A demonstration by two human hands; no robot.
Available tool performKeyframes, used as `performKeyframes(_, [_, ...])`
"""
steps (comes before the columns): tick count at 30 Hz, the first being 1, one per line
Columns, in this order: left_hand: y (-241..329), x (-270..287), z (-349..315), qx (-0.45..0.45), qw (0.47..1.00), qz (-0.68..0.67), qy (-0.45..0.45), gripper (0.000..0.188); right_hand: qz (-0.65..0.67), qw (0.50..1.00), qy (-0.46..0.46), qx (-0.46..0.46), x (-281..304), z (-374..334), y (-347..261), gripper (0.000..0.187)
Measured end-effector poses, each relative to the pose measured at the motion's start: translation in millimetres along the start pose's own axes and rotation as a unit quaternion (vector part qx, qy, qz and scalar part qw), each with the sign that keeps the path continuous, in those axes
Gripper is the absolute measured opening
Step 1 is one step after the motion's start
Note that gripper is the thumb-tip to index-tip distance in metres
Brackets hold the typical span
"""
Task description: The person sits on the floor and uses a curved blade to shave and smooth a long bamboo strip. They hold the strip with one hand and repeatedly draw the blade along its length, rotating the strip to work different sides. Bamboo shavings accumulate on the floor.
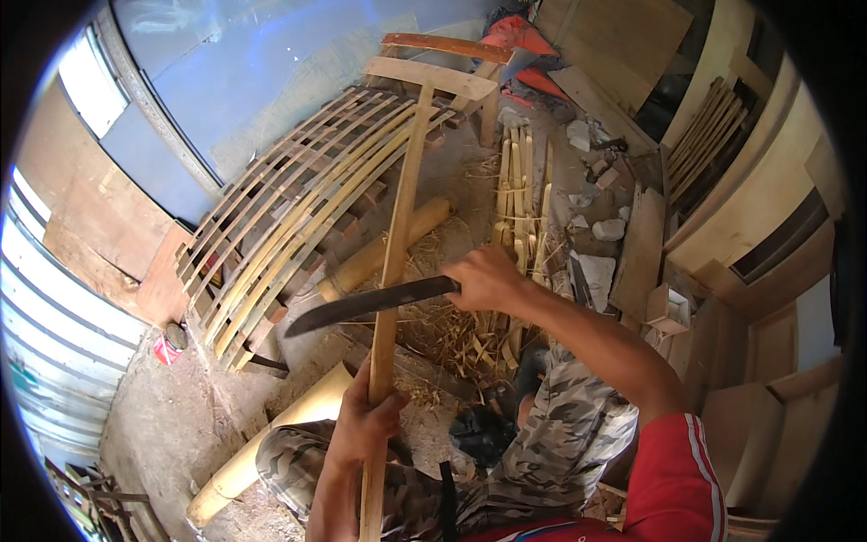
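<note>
My left hand (372, 408) is wrapped round the lower part of a long split bamboo strip (402, 212), which runs away from me towards a wooden sawhorse-like stand. Closed round the handle of a long dark machete (370, 305) is my right hand (485, 278). The blade points left and crosses the strip a little beyond my left hand; whether it bites into the bamboo I cannot tell. The handle itself is mostly hidden by my fingers. The strip's far end reaches the pale crossboard (432, 78) of the stand.
Thick bamboo poles (271, 443) lie left of me and beyond the strip. Many thin slats (298, 208) rest on bricks at the far left. Shavings (456, 348) cover the ground ahead, near a bundle of split bamboo (517, 194). Rubble (607, 229) and boards (639, 248) line the right.
</note>
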State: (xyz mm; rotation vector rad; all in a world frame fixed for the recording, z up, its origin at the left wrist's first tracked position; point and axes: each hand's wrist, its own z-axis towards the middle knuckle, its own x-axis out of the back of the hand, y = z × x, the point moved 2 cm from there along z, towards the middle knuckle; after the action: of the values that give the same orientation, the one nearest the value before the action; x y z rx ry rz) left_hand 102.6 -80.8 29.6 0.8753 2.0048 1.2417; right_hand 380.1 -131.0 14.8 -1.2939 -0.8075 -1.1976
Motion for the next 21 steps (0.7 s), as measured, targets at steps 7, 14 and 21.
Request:
performKeyframes(7, [5.7,-0.3,0.9,-0.026,0.999,0.016,0.011,0.069,0.010,0.999,0.031,0.005,-10.3,2.5,-9.9,0.018])
performKeyframes(14, [6.0,-3.1,-3.9,-0.031,0.999,0.041,0.011,0.075,-0.004,1.000,-0.003,0.031,-5.1,4.1,-6.5,0.021])
performKeyframes(21, [-3.0,0.7,-0.3,-0.004,1.000,0.026,0.013,0.075,-0.007,1.000,-0.008,-0.021,-4.4,5.8,-6.5,0.020])
